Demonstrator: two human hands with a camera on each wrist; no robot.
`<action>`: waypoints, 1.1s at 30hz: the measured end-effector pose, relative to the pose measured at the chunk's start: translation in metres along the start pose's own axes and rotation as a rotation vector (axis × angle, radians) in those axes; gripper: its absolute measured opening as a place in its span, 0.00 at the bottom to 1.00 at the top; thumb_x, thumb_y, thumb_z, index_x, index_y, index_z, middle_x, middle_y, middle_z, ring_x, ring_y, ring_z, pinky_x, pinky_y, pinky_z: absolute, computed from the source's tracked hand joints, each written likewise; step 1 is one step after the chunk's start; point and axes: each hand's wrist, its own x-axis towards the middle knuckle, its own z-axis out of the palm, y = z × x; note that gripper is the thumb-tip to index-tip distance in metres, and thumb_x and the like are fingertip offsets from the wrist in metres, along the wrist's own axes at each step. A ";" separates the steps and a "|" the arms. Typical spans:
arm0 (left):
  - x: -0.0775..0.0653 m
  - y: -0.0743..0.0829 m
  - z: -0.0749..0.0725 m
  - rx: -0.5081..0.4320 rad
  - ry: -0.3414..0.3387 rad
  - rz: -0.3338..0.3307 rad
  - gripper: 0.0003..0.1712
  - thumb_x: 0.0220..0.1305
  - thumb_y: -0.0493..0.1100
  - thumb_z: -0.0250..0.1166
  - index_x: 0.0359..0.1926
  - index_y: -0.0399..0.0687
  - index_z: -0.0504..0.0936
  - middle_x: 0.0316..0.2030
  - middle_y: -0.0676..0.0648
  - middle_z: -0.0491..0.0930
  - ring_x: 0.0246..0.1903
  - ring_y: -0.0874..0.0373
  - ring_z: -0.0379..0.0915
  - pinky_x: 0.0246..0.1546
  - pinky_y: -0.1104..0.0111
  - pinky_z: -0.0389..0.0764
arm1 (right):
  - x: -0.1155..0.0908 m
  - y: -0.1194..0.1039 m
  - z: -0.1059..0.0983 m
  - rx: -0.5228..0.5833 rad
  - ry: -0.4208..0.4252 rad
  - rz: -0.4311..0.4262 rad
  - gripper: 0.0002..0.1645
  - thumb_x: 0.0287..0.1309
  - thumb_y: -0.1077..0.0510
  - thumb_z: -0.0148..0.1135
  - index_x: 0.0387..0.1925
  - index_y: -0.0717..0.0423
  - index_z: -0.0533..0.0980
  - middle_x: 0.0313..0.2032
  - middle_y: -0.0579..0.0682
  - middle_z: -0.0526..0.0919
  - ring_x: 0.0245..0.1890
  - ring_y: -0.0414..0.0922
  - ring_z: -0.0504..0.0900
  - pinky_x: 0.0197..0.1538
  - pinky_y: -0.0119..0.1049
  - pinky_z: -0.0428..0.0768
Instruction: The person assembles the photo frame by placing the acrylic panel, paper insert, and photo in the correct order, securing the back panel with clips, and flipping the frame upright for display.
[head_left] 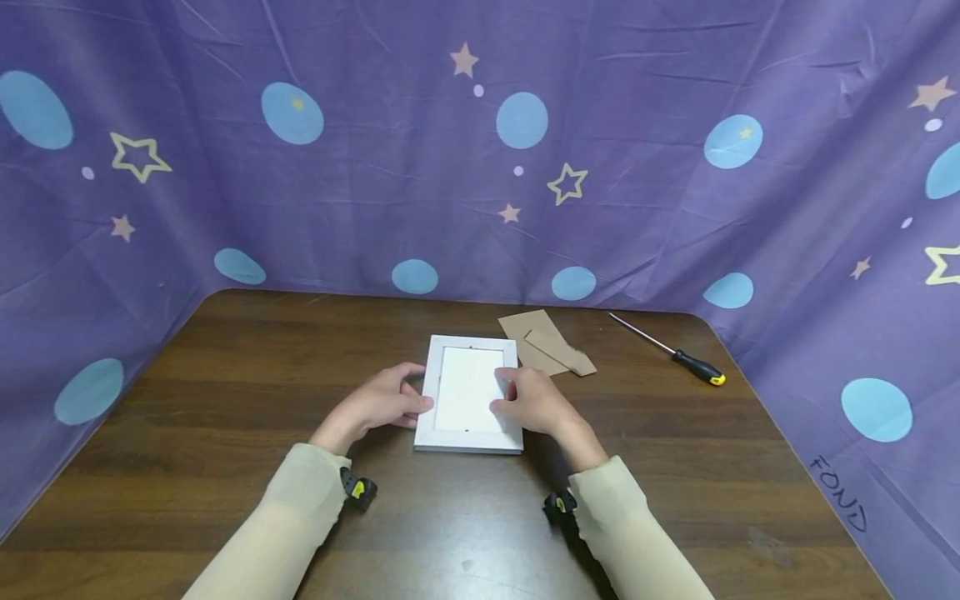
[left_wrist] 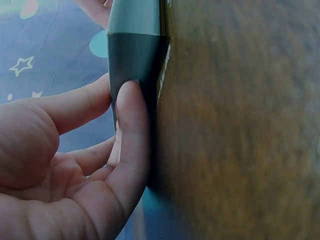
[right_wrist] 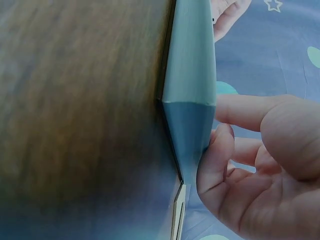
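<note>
A white picture frame [head_left: 468, 443] lies flat on the table, a white panel [head_left: 472, 392] filling its middle. My left hand [head_left: 382, 398] holds the frame's left side. Its thumb lies on the upper face and, in the left wrist view, one finger [left_wrist: 132, 115] runs along the side wall. At the right border is my right hand [head_left: 536, 402], with thumb and forefinger tips at the panel's right edge. A bent finger [right_wrist: 215, 155] of that hand shows against the frame's side [right_wrist: 189, 135] in the right wrist view.
Behind the frame to the right lie pieces of brown cardboard [head_left: 536, 329], one over another. A screwdriver [head_left: 663, 343] with a black and yellow handle rests at the back right of the wooden table [head_left: 225, 400]. Purple patterned cloth [head_left: 420, 192] hangs around the table's back and sides.
</note>
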 end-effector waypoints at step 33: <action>-0.003 0.003 0.001 -0.009 -0.010 -0.002 0.41 0.73 0.38 0.69 0.80 0.37 0.60 0.44 0.37 0.81 0.34 0.53 0.82 0.39 0.64 0.91 | -0.003 0.000 -0.002 0.113 0.006 0.089 0.31 0.66 0.59 0.71 0.68 0.64 0.77 0.26 0.46 0.76 0.25 0.39 0.71 0.28 0.30 0.70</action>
